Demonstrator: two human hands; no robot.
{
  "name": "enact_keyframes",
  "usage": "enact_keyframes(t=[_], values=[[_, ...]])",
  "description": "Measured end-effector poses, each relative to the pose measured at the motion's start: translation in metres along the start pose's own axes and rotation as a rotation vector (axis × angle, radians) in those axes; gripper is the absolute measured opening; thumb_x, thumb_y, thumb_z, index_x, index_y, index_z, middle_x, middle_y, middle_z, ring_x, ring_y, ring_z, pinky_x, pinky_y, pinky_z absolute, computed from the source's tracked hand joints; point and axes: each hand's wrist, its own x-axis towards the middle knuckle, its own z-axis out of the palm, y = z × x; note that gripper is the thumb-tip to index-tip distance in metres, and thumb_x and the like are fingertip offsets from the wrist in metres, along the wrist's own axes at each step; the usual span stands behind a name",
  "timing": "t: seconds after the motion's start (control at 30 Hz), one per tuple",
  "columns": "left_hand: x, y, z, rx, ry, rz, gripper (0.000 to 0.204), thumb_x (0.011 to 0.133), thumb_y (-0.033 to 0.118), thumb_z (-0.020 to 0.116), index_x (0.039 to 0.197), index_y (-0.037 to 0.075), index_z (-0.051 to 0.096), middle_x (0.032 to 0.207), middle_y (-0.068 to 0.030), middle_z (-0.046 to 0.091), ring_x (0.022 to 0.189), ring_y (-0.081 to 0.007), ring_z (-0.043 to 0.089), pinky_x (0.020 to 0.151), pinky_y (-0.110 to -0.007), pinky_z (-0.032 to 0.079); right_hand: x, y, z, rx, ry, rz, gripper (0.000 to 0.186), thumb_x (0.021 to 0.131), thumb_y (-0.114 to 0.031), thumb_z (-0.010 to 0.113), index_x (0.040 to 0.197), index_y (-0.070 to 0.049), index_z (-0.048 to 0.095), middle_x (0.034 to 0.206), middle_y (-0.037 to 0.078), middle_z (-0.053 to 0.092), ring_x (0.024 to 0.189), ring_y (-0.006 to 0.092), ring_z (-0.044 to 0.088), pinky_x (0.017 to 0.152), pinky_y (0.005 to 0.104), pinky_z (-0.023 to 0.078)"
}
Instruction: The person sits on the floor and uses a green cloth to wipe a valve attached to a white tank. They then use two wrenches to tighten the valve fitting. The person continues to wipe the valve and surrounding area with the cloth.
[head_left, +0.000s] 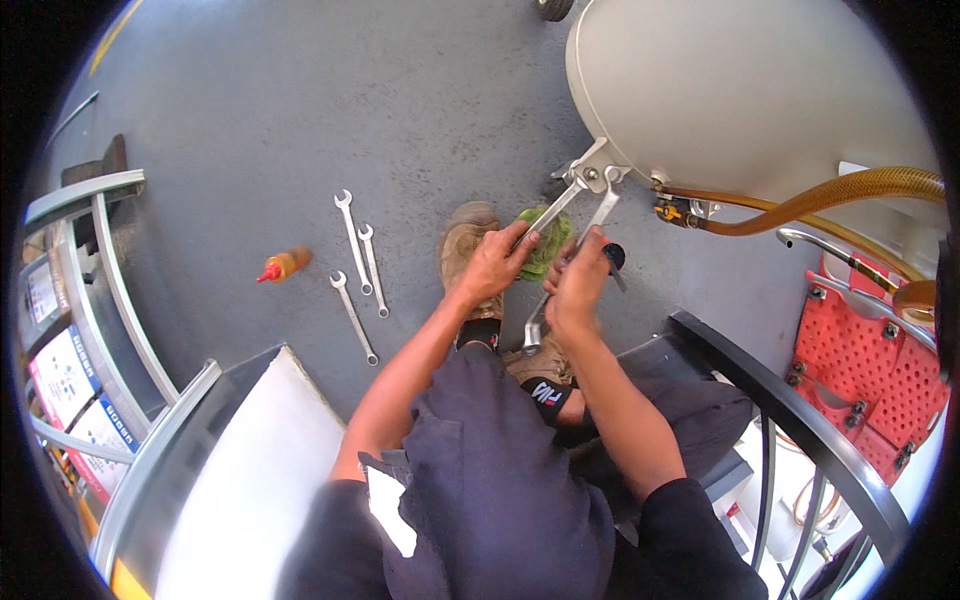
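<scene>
My left hand [493, 263] is closed round the near end of a steel wrench [556, 208], whose far end reaches the bracket [598, 158] under the grey tank [740, 90]. In my right hand [578, 280] is a second steel wrench, a ring spanner [604, 208]. Its upper ring is up against the right side of the bracket, and its lower ring hangs near my shoe. A bolt [590, 174] shows on the bracket between the two tools. Partly hidden behind my hands is a green cloth [545, 250]. Beside my right fingers sits a black round-ended object [614, 256].
Three combination wrenches [352, 238] lie on the grey floor to the left, near an orange bottle [288, 263] with a red tip. Yellowish hoses [840, 196] run from the tank. A red perforated panel [870, 370] stands right; a metal frame [130, 290] stands left.
</scene>
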Motion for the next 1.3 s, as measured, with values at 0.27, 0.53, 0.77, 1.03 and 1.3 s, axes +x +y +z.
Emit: enact_keyframes(t=[0.27, 0.53, 0.77, 1.03, 1.3], values=[[0.001, 0.005, -0.004, 0.088, -0.032, 0.001, 0.038, 0.107, 0.035, 0.054, 0.099, -0.001, 0.063, 0.064, -0.0143, 0.060, 0.057, -0.0261, 0.059, 0.058, -0.042, 0.044, 0.069, -0.047, -0.085, -0.868, -0.220, -0.271, 0.058, 0.105, -0.058, 0.046, 0.069, -0.013, 0.049, 0.053, -0.006, 0.038, 0.040, 0.0076, 0.032, 0.038, 0.0277, 0.023], [-0.001, 0.009, -0.008, 0.059, -0.056, -0.015, 0.038, 0.107, 0.035, 0.054, 0.096, 0.000, 0.063, 0.063, -0.0118, 0.058, 0.057, -0.0245, 0.057, 0.058, -0.042, 0.043, 0.095, -0.073, -0.092, -0.963, -0.396, -0.158, 0.061, 0.104, -0.062, 0.047, 0.070, -0.012, 0.052, 0.054, -0.005, 0.039, 0.042, 0.0080, 0.035, 0.039, 0.0274, 0.025], [-0.001, 0.005, -0.004, 0.053, -0.036, -0.025, 0.039, 0.108, 0.036, 0.054, 0.098, -0.001, 0.062, 0.064, -0.0120, 0.058, 0.058, -0.0228, 0.058, 0.058, -0.040, 0.044, 0.063, -0.052, -0.075, -0.653, -0.376, 0.046, 0.060, 0.103, -0.065, 0.047, 0.073, -0.014, 0.049, 0.057, -0.006, 0.037, 0.041, 0.0058, 0.031, 0.038, 0.0251, 0.022], [-0.001, 0.002, 0.001, 0.021, 0.110, 0.107, 0.033, 0.105, 0.031, 0.059, 0.101, -0.001, 0.063, 0.068, -0.0241, 0.060, 0.058, -0.0386, 0.058, 0.057, -0.049, 0.040, 0.009, 0.013, 0.029, 0.160, -0.143, 0.138, 0.056, 0.109, -0.057, 0.035, 0.076, -0.013, 0.048, 0.056, -0.005, 0.039, 0.040, 0.0068, 0.031, 0.037, 0.0266, 0.021], [-0.001, 0.004, -0.003, 0.048, -0.027, -0.005, 0.034, 0.106, 0.032, 0.057, 0.107, -0.002, 0.065, 0.065, -0.0180, 0.058, 0.056, -0.0310, 0.056, 0.056, -0.044, 0.042, 0.002, -0.008, -0.012, -0.024, -0.054, 0.030, 0.055, 0.107, -0.060, 0.040, 0.080, -0.013, 0.046, 0.057, -0.005, 0.034, 0.040, 0.0072, 0.028, 0.038, 0.0272, 0.020]])
